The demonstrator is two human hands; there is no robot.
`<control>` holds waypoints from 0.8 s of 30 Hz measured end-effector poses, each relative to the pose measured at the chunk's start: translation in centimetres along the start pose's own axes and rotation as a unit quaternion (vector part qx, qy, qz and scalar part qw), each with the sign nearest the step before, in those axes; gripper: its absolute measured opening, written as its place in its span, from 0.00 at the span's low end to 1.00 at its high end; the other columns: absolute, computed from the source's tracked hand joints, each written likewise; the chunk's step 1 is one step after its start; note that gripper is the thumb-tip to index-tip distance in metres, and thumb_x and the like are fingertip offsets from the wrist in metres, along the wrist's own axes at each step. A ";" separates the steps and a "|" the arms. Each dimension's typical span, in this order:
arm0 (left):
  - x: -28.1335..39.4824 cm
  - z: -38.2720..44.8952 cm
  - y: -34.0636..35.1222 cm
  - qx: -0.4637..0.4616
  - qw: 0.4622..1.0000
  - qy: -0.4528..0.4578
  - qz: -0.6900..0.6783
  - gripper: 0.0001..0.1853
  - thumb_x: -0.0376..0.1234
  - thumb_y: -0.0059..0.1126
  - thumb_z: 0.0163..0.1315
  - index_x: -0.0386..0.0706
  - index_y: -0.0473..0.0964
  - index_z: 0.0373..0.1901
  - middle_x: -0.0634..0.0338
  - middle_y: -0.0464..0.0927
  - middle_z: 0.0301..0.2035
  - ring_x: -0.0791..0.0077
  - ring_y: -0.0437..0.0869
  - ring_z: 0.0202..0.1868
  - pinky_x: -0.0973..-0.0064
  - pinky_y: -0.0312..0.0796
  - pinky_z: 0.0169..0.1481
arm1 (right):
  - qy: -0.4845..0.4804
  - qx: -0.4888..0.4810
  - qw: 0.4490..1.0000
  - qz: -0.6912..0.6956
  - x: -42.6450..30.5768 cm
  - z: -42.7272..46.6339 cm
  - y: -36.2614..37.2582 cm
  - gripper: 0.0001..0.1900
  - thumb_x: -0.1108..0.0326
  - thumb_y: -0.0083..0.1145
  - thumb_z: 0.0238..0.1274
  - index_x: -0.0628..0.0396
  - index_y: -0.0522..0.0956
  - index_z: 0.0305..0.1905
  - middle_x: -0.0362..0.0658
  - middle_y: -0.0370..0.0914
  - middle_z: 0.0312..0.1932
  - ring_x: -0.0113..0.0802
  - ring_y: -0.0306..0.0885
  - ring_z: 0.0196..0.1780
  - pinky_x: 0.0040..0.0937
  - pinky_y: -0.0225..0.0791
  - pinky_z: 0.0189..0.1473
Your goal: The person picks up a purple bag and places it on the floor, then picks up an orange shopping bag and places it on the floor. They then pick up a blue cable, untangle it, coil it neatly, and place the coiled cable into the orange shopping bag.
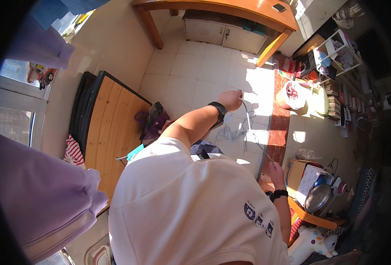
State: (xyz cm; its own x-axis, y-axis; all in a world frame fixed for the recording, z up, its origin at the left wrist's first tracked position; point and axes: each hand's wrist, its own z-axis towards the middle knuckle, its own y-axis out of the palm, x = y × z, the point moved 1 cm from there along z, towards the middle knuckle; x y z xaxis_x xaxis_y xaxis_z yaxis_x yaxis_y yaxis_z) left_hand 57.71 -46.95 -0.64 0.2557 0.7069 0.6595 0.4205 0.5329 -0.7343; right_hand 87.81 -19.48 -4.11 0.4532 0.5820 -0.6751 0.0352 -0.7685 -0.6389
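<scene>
My left hand point(230, 99), a dark band on its wrist, is stretched out over the tiled floor and closed on a thin grey cable point(247, 116). From there the cable runs slantwise to my right hand point(276, 172), which pinches it near the red stone strip; this wrist also wears a dark band. Between and below the hands, loose loops of thin cable point(228, 134) show over the pale tiles. Whether they lie on the floor or hang is hard to tell.
An orange wooden table point(215, 4) stands ahead, and a wooden panel point(112, 119) leans at the left. On the right are a lined waste bin point(285, 97), stacked books point(334, 102), a cardboard box point(294, 172) and an orange chair point(311, 217). Purple clothes point(40, 192) hang at the left.
</scene>
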 end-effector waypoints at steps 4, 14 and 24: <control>0.9 -0.9 2.6 -0.126 0.987 0.104 0.012 0.20 0.33 0.55 0.54 0.45 0.74 0.50 0.50 0.78 0.44 0.52 0.78 0.50 0.61 0.70 0.54 | 0.030 -0.026 0.977 0.211 -4.7 1.9 -0.9 0.14 0.63 0.53 0.67 0.56 0.73 0.26 0.32 0.66 0.21 0.19 0.62 0.25 0.21 0.57 0.27; 7.5 -1.2 4.5 -0.218 0.933 0.285 0.041 0.24 0.55 0.55 0.59 0.42 0.77 0.39 0.52 0.82 0.35 0.53 0.82 0.41 0.60 0.73 0.47 | -0.041 -0.090 0.904 0.416 -14.9 4.4 -3.0 0.16 0.59 0.44 0.73 0.58 0.76 0.33 0.33 0.67 0.18 0.20 0.63 0.21 0.19 0.57 0.25; 13.3 -2.3 2.3 -0.308 0.883 0.236 -0.265 0.11 0.36 0.49 0.68 0.38 0.75 0.42 0.55 0.78 0.33 0.67 0.80 0.39 0.69 0.71 0.48 | -0.103 0.077 0.976 0.178 -11.7 4.8 0.0 0.16 0.59 0.47 0.70 0.60 0.77 0.49 0.43 0.80 0.38 0.29 0.75 0.41 0.30 0.68 0.46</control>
State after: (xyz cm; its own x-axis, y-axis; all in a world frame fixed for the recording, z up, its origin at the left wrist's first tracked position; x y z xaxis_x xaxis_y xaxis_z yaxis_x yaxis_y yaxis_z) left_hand 64.04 -37.42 6.79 0.1536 0.0835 0.9846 0.9463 0.2743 -0.1709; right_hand 78.25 -25.03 1.99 0.2237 0.3379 -0.9142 -0.2333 -0.8922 -0.3868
